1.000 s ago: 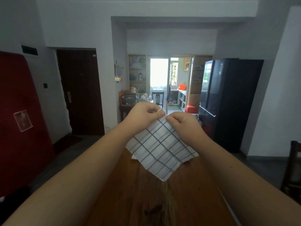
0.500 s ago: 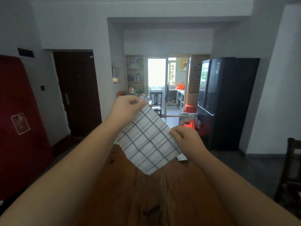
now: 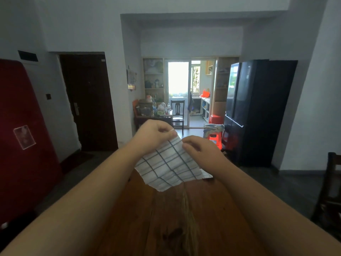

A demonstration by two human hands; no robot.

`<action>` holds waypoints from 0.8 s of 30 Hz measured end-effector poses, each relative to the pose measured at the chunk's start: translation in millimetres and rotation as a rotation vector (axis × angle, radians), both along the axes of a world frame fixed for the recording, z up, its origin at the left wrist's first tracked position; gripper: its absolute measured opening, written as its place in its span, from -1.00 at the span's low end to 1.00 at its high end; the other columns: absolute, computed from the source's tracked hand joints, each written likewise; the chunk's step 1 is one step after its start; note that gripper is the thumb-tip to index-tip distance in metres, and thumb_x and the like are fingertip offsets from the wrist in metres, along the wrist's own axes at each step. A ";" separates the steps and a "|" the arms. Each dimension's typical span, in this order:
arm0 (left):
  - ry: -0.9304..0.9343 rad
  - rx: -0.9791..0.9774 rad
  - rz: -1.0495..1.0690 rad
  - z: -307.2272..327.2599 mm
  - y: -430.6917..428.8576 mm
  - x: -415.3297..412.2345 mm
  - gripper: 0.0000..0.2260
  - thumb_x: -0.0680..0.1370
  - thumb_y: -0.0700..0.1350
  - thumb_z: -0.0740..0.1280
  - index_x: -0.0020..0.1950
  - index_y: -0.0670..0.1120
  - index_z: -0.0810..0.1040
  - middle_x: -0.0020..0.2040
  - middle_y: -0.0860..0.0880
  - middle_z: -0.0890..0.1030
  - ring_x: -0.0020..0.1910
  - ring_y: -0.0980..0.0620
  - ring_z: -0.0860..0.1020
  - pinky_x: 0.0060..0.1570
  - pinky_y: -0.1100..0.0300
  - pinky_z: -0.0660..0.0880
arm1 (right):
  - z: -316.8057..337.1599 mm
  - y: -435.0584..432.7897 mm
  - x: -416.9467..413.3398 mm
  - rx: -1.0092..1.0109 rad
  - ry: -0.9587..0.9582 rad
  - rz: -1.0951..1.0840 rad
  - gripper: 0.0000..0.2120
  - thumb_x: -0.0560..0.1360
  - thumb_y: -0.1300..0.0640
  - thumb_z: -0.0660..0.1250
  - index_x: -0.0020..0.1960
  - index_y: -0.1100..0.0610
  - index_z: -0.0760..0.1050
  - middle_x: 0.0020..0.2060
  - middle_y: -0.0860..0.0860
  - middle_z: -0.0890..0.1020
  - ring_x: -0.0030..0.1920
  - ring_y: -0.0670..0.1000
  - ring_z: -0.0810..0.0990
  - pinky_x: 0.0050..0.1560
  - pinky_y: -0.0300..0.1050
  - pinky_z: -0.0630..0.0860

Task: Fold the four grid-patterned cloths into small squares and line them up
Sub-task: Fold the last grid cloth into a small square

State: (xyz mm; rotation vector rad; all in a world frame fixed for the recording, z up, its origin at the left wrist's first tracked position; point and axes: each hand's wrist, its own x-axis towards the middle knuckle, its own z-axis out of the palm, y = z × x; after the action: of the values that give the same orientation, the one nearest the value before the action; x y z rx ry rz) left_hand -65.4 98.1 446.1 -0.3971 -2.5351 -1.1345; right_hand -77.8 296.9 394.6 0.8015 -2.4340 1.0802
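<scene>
A white cloth with a dark grid pattern (image 3: 167,167) hangs in the air over the far end of the wooden table (image 3: 177,218). My left hand (image 3: 153,134) pinches its top corner from the left. Right beside it, my right hand (image 3: 200,150) pinches the cloth's upper right edge. The two hands nearly touch. A small white bit of another cloth (image 3: 206,175) peeks out on the table behind my right wrist. Other cloths are hidden from view.
A red panel (image 3: 24,145) stands at the left. A black fridge (image 3: 258,111) and a red stool (image 3: 215,137) stand beyond the table on the right. A dark chair (image 3: 330,193) is at the right edge. A dark door (image 3: 88,102) is at the back left.
My right hand has slid up the cloth's edge from its lower right corner to meet the left hand at the top. The cloth hangs a little flatter and lower.
</scene>
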 end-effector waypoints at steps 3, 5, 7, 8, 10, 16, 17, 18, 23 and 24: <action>0.046 -0.111 0.002 -7.7 9.6 -3.9 -0.89 0.58 -0.01 0.43 -0.12 0.03 0.69 -0.20 0.05 0.67 -0.17 0.10 0.63 -0.09 0.10 0.61 | 12.8 -11.0 -1.9 0.094 0.046 -0.043 -0.87 0.62 -0.03 0.25 -0.10 -0.11 0.50 -0.30 -0.13 0.55 -0.25 -0.19 0.49 -0.26 -0.27 0.30; 0.073 -0.141 0.014 -9.1 11.2 -5.0 -0.88 0.58 -0.01 0.41 -0.13 0.02 0.67 -0.24 0.06 0.63 -0.22 0.13 0.58 -0.13 0.10 0.58 | 17.8 -12.5 -2.6 0.142 0.043 -0.065 -0.83 0.62 -0.01 0.27 -0.15 -0.09 0.48 -0.38 -0.11 0.50 -0.31 -0.16 0.43 -0.30 -0.23 0.25; 0.063 -0.153 -0.004 -8.4 9.8 -4.9 -0.87 0.58 0.00 0.41 -0.13 0.01 0.67 -0.21 0.05 0.65 -0.18 0.11 0.60 -0.08 0.08 0.60 | 18.5 -11.7 -4.0 0.185 0.049 -0.076 -0.81 0.62 0.02 0.29 -0.18 -0.04 0.51 -0.41 -0.10 0.46 -0.35 -0.16 0.40 -0.32 -0.24 0.23; 0.055 -0.150 -0.017 -8.1 8.1 -5.0 -0.87 0.58 0.00 0.42 -0.13 0.01 0.69 -0.19 0.04 0.67 -0.14 0.09 0.62 -0.05 0.05 0.61 | 17.7 -11.4 -3.9 0.183 0.047 -0.079 -0.77 0.61 0.04 0.29 -0.22 -0.01 0.50 -0.43 -0.09 0.45 -0.38 -0.15 0.39 -0.35 -0.27 0.23; 0.056 -0.097 -0.025 -7.1 4.8 -4.5 -0.88 0.58 -0.02 0.43 -0.10 0.00 0.71 -0.16 0.03 0.69 -0.11 0.08 0.64 0.01 0.03 0.62 | 14.6 -11.6 -5.0 0.095 0.029 -0.068 -0.73 0.60 0.07 0.32 -0.28 0.01 0.48 -0.46 -0.11 0.44 -0.39 -0.18 0.40 -0.36 -0.32 0.27; 0.118 0.168 0.157 7.5 -16.8 -5.0 -0.89 0.59 -0.01 0.42 -0.02 -0.01 0.71 -0.08 0.11 0.67 -0.06 0.22 0.60 -0.14 0.35 0.44 | -5.5 -5.6 -9.8 0.036 -0.030 -0.106 -0.84 0.60 0.04 0.33 -0.15 0.00 0.60 -0.27 -0.13 0.60 -0.19 -0.13 0.53 -0.17 -0.29 0.36; 0.127 0.186 0.170 11.1 -25.3 -5.0 -0.88 0.59 0.00 0.42 -0.01 -0.01 0.71 -0.07 0.11 0.68 -0.03 0.19 0.61 -0.09 0.32 0.46 | -9.6 -2.5 -10.0 0.037 -0.044 -0.100 -0.86 0.60 0.05 0.32 -0.10 0.00 0.63 -0.24 -0.13 0.62 -0.17 -0.15 0.53 -0.15 -0.27 0.37; 0.131 0.196 0.178 13.8 -34.9 -5.2 -0.88 0.58 0.01 0.42 0.00 0.00 0.71 -0.05 0.09 0.69 -0.01 0.15 0.62 -0.02 0.25 0.51 | -13.3 1.2 -9.8 0.043 -0.056 -0.096 -0.86 0.60 0.06 0.32 -0.05 0.02 0.65 -0.21 -0.13 0.63 -0.16 -0.17 0.53 -0.14 -0.28 0.38; 0.134 0.248 0.213 16.0 -64.3 -1.7 -0.87 0.58 -0.02 0.42 -0.02 -0.04 0.72 -0.07 0.04 0.71 0.00 0.11 0.64 0.20 0.01 0.54 | -29.9 20.9 -15.4 0.043 -0.169 -0.118 -0.87 0.61 0.10 0.31 -0.07 -0.01 0.61 -0.27 -0.18 0.66 -0.21 -0.33 0.60 -0.23 -0.43 0.39; 0.129 0.240 0.209 14.5 -64.4 -1.3 -0.87 0.59 -0.02 0.42 -0.02 -0.04 0.72 -0.07 0.05 0.70 -0.01 0.11 0.63 0.18 0.02 0.54 | -31.3 22.1 -16.1 0.062 -0.179 -0.127 -0.85 0.62 0.10 0.31 -0.09 -0.04 0.59 -0.27 -0.17 0.67 -0.21 -0.34 0.60 -0.23 -0.43 0.38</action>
State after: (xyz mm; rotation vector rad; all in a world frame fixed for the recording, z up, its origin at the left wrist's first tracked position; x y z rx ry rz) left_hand -66.7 33.7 460.6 -0.1353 -2.2355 -1.2679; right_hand -93.9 319.0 363.3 0.5816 -2.6388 1.0738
